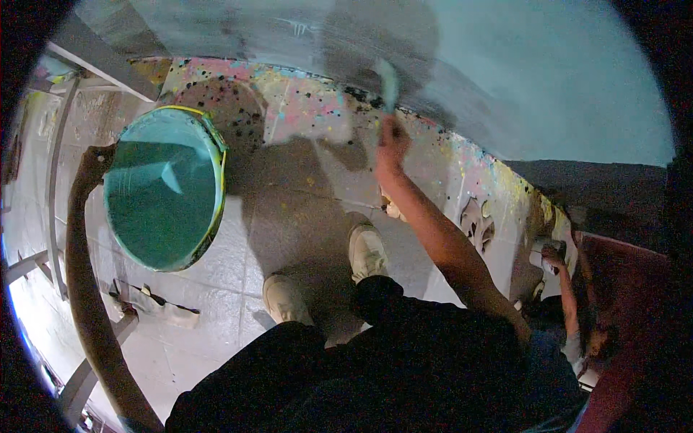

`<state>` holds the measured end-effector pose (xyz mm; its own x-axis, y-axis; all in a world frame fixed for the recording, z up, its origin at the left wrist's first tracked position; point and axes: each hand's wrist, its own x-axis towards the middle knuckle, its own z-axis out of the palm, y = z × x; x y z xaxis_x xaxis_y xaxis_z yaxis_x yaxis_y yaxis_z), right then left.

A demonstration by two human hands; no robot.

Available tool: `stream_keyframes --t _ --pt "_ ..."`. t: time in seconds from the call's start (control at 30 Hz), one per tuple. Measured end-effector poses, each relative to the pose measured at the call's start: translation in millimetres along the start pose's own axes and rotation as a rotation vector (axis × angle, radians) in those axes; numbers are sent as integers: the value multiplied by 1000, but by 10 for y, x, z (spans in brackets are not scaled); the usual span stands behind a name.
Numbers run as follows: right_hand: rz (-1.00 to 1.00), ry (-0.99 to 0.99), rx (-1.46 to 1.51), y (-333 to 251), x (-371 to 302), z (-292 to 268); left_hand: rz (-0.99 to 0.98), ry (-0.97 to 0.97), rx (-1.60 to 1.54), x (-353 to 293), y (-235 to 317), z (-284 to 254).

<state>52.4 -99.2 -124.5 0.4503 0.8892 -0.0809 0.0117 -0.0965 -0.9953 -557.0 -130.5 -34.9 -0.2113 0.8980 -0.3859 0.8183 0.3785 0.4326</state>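
Plainly, the bucket is clasped at its left rim by the left hand — well left of the paintbrush, which is gripped by the right hand, its long axis pointed forward at the painted wall; contact cannot be told.

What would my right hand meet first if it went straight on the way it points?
Your right hand would likely meet the blue-green wall, brush first; whether the brush touches it is unclear.
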Motion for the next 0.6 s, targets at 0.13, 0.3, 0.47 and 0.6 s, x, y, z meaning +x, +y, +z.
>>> stream_keyframes --t 0.13,0.3,0.47,0.6 --pt "-91 223 -85 300 396 -1352 -22 -63 9 85 598 184" --pt "22 464 197 33 170 -1188 59 76 51 -56 141 105" --pt "-64 232 -180 684 318 -821 77 108 -11 -36 309 123" --pt "-39 81 19 704 238 224 124 53 -59 -16 587 199"
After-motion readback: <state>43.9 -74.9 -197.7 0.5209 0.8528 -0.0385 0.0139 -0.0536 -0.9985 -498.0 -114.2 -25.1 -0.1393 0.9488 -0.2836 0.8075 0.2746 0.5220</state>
